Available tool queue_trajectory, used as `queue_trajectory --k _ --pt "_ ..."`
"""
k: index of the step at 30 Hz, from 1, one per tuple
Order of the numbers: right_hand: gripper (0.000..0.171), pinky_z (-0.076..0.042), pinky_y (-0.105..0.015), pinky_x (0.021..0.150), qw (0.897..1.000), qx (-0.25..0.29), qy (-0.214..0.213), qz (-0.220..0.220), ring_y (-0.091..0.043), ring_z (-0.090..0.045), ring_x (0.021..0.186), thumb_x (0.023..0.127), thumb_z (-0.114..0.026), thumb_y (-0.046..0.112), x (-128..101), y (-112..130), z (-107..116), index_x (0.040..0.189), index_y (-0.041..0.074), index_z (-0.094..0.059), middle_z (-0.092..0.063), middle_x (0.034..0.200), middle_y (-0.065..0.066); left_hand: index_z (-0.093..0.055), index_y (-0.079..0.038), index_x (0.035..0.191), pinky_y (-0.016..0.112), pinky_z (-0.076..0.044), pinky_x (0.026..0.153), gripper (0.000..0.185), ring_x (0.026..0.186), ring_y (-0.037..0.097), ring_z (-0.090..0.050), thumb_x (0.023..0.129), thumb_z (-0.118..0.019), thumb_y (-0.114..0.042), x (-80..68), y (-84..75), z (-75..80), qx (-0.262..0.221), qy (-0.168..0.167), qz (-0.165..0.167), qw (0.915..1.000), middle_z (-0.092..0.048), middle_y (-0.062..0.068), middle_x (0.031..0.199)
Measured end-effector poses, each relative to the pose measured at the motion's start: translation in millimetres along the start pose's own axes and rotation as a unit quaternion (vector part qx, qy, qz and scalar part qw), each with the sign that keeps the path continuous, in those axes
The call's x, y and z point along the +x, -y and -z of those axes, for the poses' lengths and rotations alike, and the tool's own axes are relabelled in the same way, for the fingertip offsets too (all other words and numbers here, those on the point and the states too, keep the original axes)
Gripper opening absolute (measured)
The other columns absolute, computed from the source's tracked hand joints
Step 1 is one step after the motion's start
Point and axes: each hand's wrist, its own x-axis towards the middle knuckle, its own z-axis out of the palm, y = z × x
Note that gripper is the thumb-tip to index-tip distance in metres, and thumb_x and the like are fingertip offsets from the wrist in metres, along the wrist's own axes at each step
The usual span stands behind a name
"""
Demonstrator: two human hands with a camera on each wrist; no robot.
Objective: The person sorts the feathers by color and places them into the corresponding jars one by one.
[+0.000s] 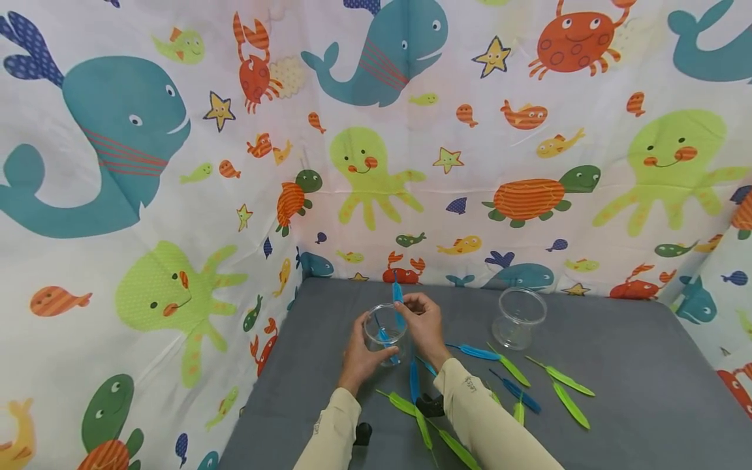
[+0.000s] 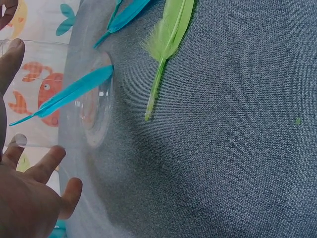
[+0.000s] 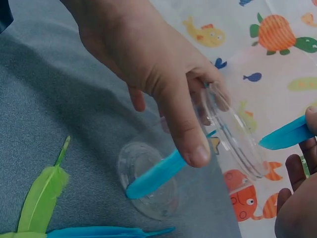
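My left hand (image 1: 358,359) grips a clear round jar (image 1: 371,334) by its side, with the thumb across the near wall. Inside leans a bright blue feather (image 3: 156,176), its broad end at the jar's bottom and its quill toward the mouth. Between thumb and fingers, my right hand (image 1: 427,326) pinches another blue feather (image 1: 398,292). That one stands nearly upright at the right side of the jar's rim, quill up and broad end down. In the right wrist view, the pinched feather's tip (image 3: 270,142) is close to the rim.
A second clear jar (image 1: 518,326) stands on the grey cloth surface (image 1: 634,365) to the right. Loose green feathers (image 1: 570,405) and blue feathers (image 1: 478,352) lie scattered in front of both jars and under the right forearm. A sea-animal printed curtain (image 1: 376,248) encloses the back and sides.
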Motion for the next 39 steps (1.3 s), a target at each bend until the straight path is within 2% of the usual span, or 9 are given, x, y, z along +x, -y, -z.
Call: queue_trajectory --k 7,9,11,14,19,22,28,33,39 --pt "0.015 -0.051 -0.033 0.071 0.999 -0.051 0.009 0.015 -0.013 -0.064 0.084 0.089 -0.08 0.023 -1.4 -10.0 1.5 0.097 0.013 -0.073 -0.072 0.092 -0.008 -0.032 -0.028 0.156 0.071 -0.033 0.108 0.101 0.139 0.04 -0.048 0.076 -0.091 -0.036 0.6 0.3 -6.9 0.004 0.001 -0.002 1.0 -0.043 0.003 0.16" --pt "0.015 -0.048 -0.041 0.09 0.998 -0.065 0.009 0.019 -0.015 -0.065 0.086 0.089 -0.08 0.024 -2.6 -10.3 3.2 0.097 0.013 -0.073 -0.073 0.093 -0.008 -0.032 -0.029 0.156 0.072 -0.032 0.108 0.101 0.139 0.039 -0.049 0.075 -0.091 -0.038 0.5 0.3 -7.7 0.005 0.002 0.0 1.0 -0.043 0.002 0.16" --pt "0.016 -0.036 -0.053 0.108 0.996 -0.08 0.01 0.026 -0.019 -0.067 0.09 0.089 -0.08 0.025 -3.7 -9.9 5.0 0.098 0.014 -0.073 -0.074 0.094 -0.008 -0.032 -0.029 0.156 0.072 -0.032 0.108 0.101 0.139 0.039 -0.049 0.075 -0.091 -0.038 0.3 0.1 -7.6 0.004 0.001 0.001 1.0 -0.042 0.003 0.161" --pt "0.015 -0.01 -0.062 0.12 0.995 -0.095 0.018 0.033 -0.024 -0.068 0.096 0.09 -0.08 0.024 -5.3 -8.4 7.6 0.099 0.014 -0.073 -0.076 0.096 -0.006 -0.033 -0.028 0.156 0.073 -0.032 0.107 0.101 0.138 0.04 -0.049 0.075 -0.091 -0.037 -0.7 -1.1 -6.5 0.002 0.0 0.001 1.0 -0.042 0.003 0.161" --pt "0.01 -0.005 -0.061 0.123 0.994 -0.099 0.035 0.036 -0.025 -0.069 0.102 0.091 -0.078 0.022 -6.4 -8.4 10.9 0.099 0.018 -0.073 -0.077 0.1 -0.003 -0.032 -0.027 0.157 0.076 -0.026 0.108 0.101 0.139 0.04 -0.049 0.076 -0.091 -0.035 -0.4 -0.8 -4.8 0.003 0.0 -0.006 1.0 -0.042 0.004 0.16" --pt "0.01 -0.014 -0.063 0.121 0.994 -0.096 0.034 0.039 -0.024 -0.068 0.104 0.091 -0.078 0.021 -8.7 -8.8 13.5 0.099 0.017 -0.073 -0.076 0.101 -0.003 -0.031 -0.03 0.157 0.077 -0.021 0.11 0.101 0.14 0.039 -0.048 0.076 -0.091 -0.037 -0.5 1.0 -4.6 0.004 0.002 -0.003 1.0 -0.042 0.002 0.16" --pt "0.013 -0.053 -0.047 0.094 0.996 -0.081 0.035 0.035 -0.021 -0.067 0.105 0.092 -0.077 0.021 -12.4 -10.7 22.9 0.103 0.015 -0.073 -0.074 0.106 -0.003 -0.031 -0.033 0.156 0.069 -0.039 0.107 0.1 0.143 0.04 -0.045 0.076 -0.091 -0.039 -1.1 4.3 -3.8 0.001 0.003 0.008 1.0 -0.04 0.003 0.162" --pt "0.012 -0.054 -0.035 0.088 0.996 -0.074 0.02 0.045 -0.022 -0.066 0.101 0.093 -0.075 0.018 -10.9 -15.6 36.0 0.103 0.011 -0.073 -0.074 0.106 -0.007 -0.032 -0.031 0.156 0.067 -0.041 0.106 0.101 0.143 0.04 -0.045 0.075 -0.092 -0.038 -0.6 5.3 -2.8 -0.001 -0.001 0.008 1.0 -0.041 0.004 0.162" --pt "0.014 -0.051 -0.032 0.086 0.995 -0.093 -0.009 0.046 -0.027 -0.064 0.099 0.093 -0.074 0.012 -10.1 -23.0 56.0 0.105 0.004 -0.073 -0.073 0.106 -0.014 -0.032 -0.032 0.156 0.066 -0.042 0.107 0.104 0.142 0.038 -0.046 0.072 -0.092 -0.046 -0.1 5.5 -2.8 0.004 0.002 0.014 0.9999 -0.041 0.002 0.162"
